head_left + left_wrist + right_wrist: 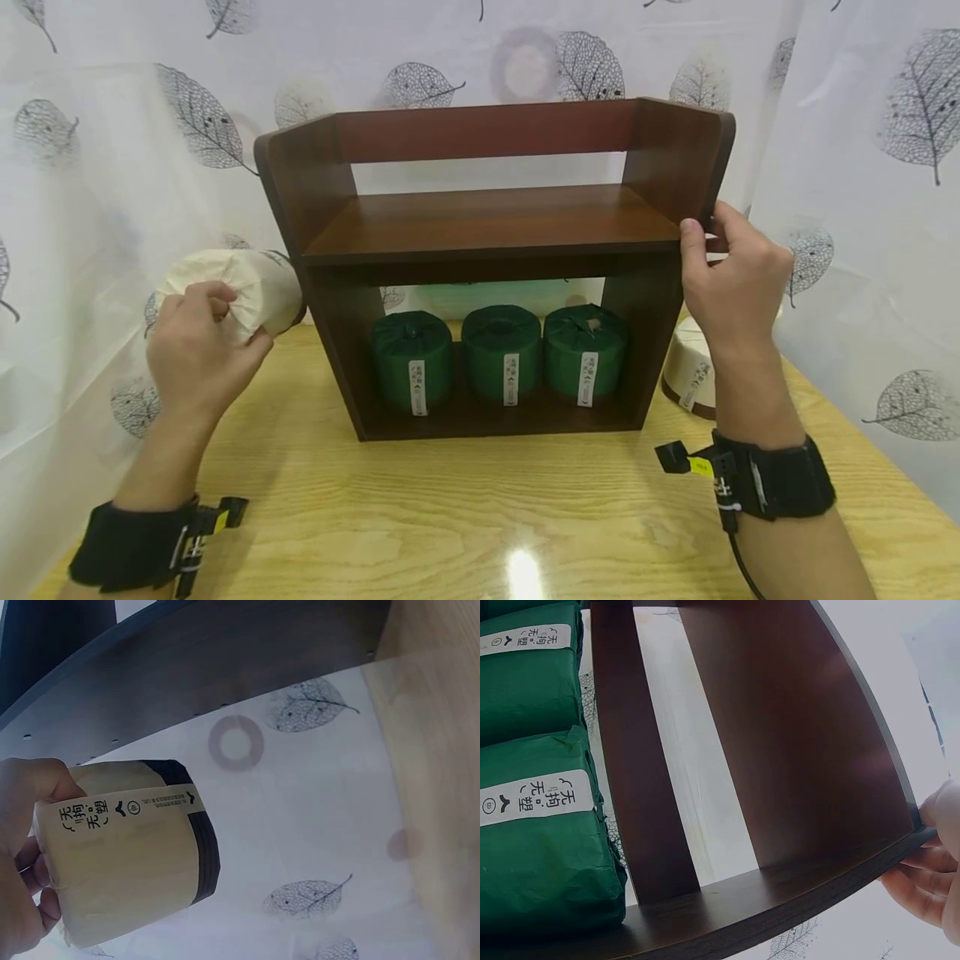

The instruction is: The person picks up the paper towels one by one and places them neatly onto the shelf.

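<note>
A dark brown wooden shelf [487,218] stands on the table, with an upper board and a lower compartment. Three green paper-wrapped toilet rolls [412,358] sit side by side in that compartment, white labels facing out. My left hand [197,350] pinches the gathered end of a cream paper-wrapped toilet roll [124,862]. That roll is tilted on its side, held above the table beside the shelf's left panel; its dark-banded end points toward the panel. On the other side, my right hand [738,279] grips the front edge of the shelf's right panel [885,859].
Another cream wrapped roll [690,367] stands on the table to the right of the shelf, partly hidden by my right forearm. The light wood table [465,500] extends in front. A white curtain [465,50] with leaf prints hangs behind and at both sides.
</note>
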